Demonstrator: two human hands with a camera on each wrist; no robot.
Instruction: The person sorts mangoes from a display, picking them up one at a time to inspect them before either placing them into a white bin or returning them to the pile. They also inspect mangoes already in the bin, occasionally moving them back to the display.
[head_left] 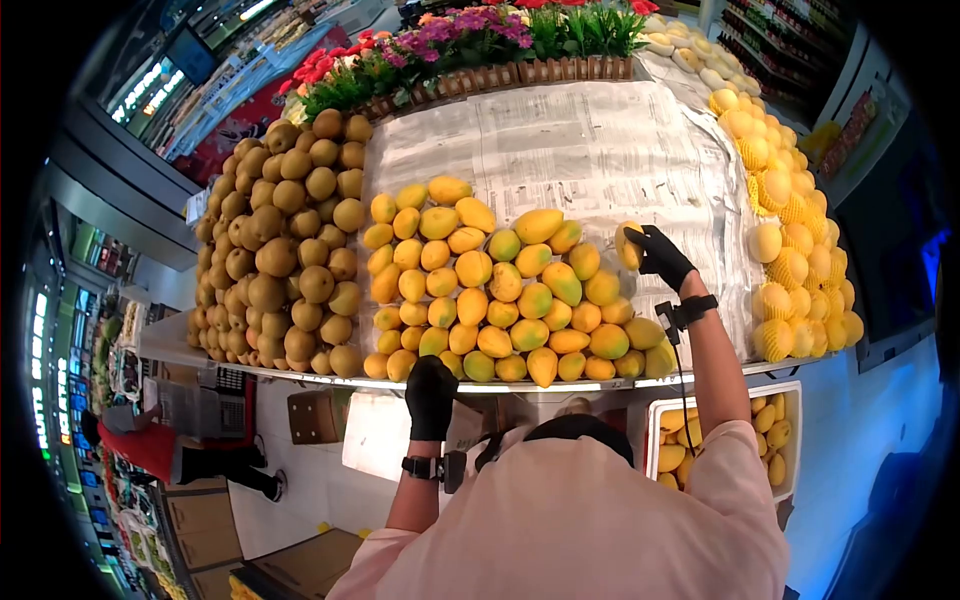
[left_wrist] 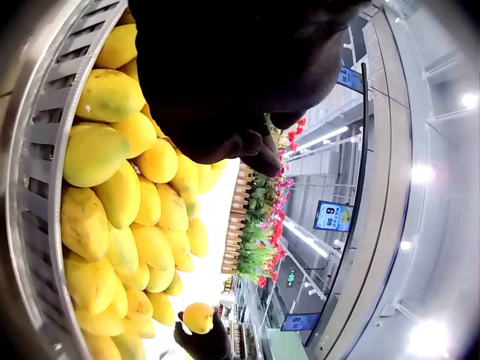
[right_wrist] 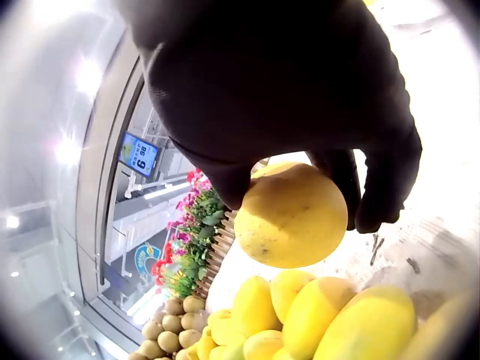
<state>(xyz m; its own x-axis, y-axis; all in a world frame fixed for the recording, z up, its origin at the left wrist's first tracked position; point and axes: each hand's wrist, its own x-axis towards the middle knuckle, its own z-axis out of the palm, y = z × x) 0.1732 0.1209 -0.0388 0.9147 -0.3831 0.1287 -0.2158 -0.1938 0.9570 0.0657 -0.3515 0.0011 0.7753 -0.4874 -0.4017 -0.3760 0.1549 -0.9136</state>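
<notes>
My right hand (head_left: 660,255), in a black glove, holds a yellow mango (head_left: 629,246) at the right end of the mango pile. In the right wrist view this mango (right_wrist: 292,215) sits between thumb and fingers, above paper sheets and close to other mangoes (right_wrist: 371,322). My left hand (head_left: 431,398), also gloved in black, is at the front rim of the stand, beside the nearest row of mangoes (head_left: 495,341). Seen from the left wrist, the left hand (left_wrist: 240,82) has loosely bent fingers and nothing shows in its grasp.
Brown round fruits (head_left: 280,225) are heaped on the left, and yellow fruits in foam nets (head_left: 790,250) on the right. Printed paper (head_left: 590,140) covers the stand behind the mangoes, up to a small fence (head_left: 500,80) with flowers. A white box (head_left: 795,440) holding mangoes stands below, at right.
</notes>
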